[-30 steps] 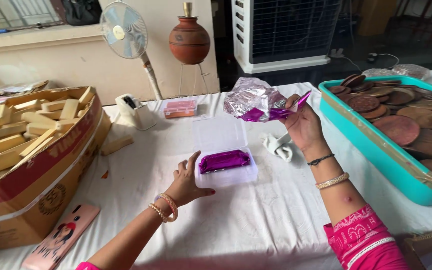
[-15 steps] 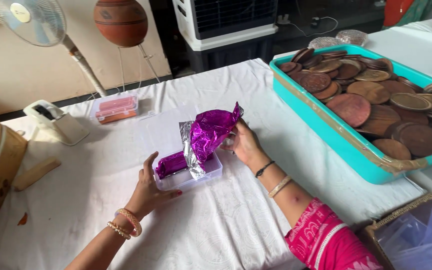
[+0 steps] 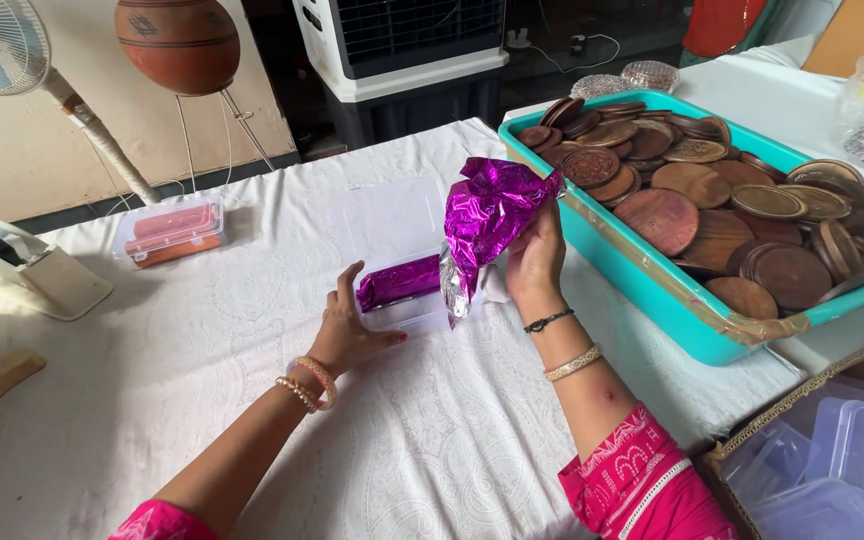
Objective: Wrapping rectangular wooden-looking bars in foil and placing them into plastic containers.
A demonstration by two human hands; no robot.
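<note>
Shiny purple foil (image 3: 492, 215) at frame centre, turquoise tray (image 3: 642, 290) of brown wooden discs (image 3: 697, 190) upper right, white patterned bench (image 3: 202, 340), orange basketball (image 3: 177, 45) upper left

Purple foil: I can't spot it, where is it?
In the head view, the purple foil is near centre, held up in the right hand above the clear box, left of the teal tray.

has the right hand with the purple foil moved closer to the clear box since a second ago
Yes. The right hand brought the purple foil down from beyond the clear box to just beside its right edge.
</note>
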